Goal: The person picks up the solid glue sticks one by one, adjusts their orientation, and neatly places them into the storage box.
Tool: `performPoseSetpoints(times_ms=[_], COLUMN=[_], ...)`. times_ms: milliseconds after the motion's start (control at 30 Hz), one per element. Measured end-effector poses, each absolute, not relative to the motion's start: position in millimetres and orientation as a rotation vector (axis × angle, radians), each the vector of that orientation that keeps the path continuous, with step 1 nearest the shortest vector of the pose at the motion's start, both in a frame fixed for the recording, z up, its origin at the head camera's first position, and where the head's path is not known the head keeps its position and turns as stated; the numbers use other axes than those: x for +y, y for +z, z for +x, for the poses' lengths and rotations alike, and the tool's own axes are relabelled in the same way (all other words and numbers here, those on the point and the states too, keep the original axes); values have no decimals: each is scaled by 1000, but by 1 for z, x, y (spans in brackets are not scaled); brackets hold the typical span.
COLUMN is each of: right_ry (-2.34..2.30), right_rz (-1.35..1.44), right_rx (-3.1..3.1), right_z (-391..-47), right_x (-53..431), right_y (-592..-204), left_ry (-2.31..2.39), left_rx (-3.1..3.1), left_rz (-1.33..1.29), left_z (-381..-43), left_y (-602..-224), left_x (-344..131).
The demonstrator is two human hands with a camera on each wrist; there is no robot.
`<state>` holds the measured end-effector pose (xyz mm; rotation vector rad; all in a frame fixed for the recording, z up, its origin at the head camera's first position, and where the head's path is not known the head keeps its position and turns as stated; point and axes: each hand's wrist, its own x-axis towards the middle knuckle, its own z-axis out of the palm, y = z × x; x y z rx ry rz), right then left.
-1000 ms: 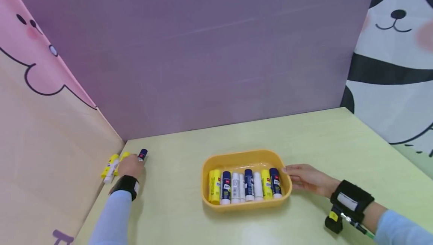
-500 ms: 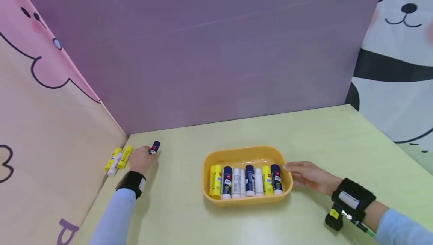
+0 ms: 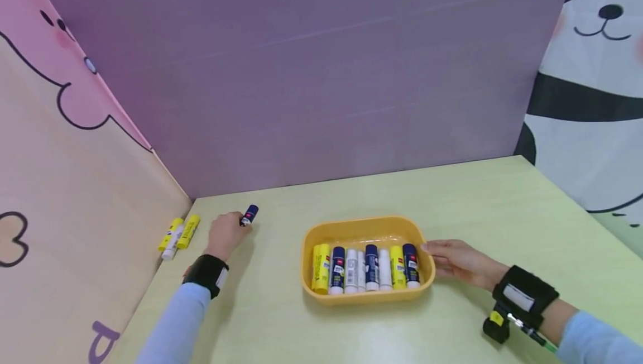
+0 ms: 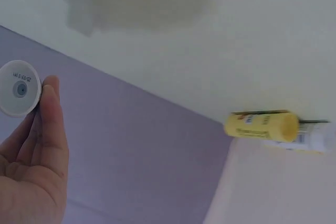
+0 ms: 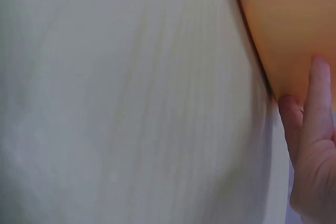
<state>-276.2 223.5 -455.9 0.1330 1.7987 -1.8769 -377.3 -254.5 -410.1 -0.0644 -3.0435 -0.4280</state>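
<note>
My left hand (image 3: 228, 235) pinches a dark blue glue stick (image 3: 249, 215), its cap end pointing up and away. In the left wrist view, the glue stick's round white base (image 4: 10, 90) faces the camera by the fingertips. To the left of this hand lie two yellow glue sticks (image 3: 188, 232) and a white one (image 3: 172, 243) between them, by the side wall. My right hand (image 3: 464, 263) touches the right end of a yellow-orange tray (image 3: 366, 298); in the right wrist view, its extended fingers (image 5: 317, 103) lie against the outer wall. Several yellow, blue and white glue sticks (image 3: 372, 266) stand side by side inside.
A pale wood-grain table (image 3: 271, 319) lies under everything. A purple panel (image 3: 311, 73) rises along its far edge. Printed panels flank it, with a pink figure (image 3: 90, 101) at left and a panda (image 3: 593, 96) at right.
My left hand has lifted the blue glue stick away from the ones by the wall and carried it rightward. My right hand stays at the tray, while the head view has shifted slightly.
</note>
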Motion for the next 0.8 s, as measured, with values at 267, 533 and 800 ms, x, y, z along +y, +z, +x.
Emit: performPoseSetpoints(times_ms=[267,533,800], right_ry=[-1881,-1871,-1869], right_rz=[161,128,166], right_rx=[1799,1804,1812], right_z=[-278,-278,-277], right_x=[225,226,225], right_y=[-458,-458,-458], left_ry=[-453,-528,-595], left_rx=[-2960,-2952,-3002], left_rz=[-210,-292,-313], left_z=[-364,-349,-326], left_y=[-399,-385,-370], left_x=[-222,-192,-165])
